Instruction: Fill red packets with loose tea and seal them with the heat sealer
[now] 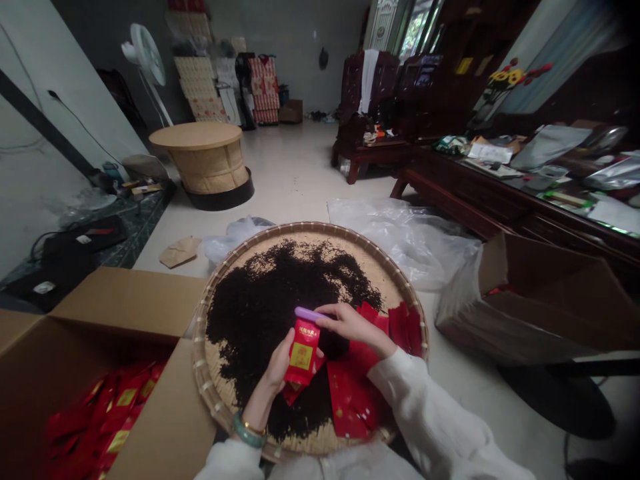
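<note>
My left hand grips a small red packet with a yellow label, held upright above the round woven bamboo tray. In my right hand is a slim purple bar, shaped like a bag clip, lying across the packet's top edge. Whether the bar is clamped on it, I cannot tell. Dark loose leaves, which look like tea, cover much of the tray. Flat red pouches lie under my right forearm, and more red pouches rest by the tray's right rim. Another red packet shows partly beneath the held one.
At left stands an open cardboard box holding many red packets. Another open carton is at right. Clear plastic sheeting lies behind the tray. Farther off are a round wooden table, a fan and a cluttered dark table.
</note>
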A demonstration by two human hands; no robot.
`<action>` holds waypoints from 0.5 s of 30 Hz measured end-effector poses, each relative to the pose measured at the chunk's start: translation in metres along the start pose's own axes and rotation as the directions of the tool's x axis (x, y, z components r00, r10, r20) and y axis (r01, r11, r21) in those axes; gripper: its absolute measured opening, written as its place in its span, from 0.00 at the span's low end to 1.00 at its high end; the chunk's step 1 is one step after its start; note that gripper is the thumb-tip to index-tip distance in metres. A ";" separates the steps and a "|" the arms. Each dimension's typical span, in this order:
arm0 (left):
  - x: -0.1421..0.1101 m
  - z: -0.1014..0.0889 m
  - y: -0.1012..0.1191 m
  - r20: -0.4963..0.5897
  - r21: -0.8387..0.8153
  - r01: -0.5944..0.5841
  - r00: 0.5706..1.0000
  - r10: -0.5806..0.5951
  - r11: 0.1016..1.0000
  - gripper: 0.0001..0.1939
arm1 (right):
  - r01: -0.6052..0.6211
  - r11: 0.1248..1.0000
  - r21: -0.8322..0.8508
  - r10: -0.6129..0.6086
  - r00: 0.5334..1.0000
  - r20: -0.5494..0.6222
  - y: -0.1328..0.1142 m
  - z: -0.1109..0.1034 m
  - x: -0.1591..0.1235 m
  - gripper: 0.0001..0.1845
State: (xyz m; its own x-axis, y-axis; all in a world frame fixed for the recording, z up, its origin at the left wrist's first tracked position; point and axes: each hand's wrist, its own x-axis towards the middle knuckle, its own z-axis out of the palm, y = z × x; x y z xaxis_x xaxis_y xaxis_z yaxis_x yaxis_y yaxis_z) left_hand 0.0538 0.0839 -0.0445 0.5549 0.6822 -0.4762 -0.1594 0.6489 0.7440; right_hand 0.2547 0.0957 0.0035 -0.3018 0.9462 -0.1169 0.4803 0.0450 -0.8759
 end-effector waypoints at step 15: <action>0.005 -0.004 -0.004 -0.046 -0.035 -0.026 0.999 0.024 0.999 0.38 | -0.015 0.999 0.042 0.013 0.998 0.065 0.001 0.005 0.004 0.25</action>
State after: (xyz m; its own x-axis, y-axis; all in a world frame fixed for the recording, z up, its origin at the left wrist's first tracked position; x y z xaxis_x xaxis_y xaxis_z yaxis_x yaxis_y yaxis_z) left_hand 0.0541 0.0861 -0.0518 0.5126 0.7124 -0.4793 -0.2024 0.6427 0.7389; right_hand 0.2496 0.0979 0.0001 -0.3483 0.9240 -0.1580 0.4500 0.0170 -0.8929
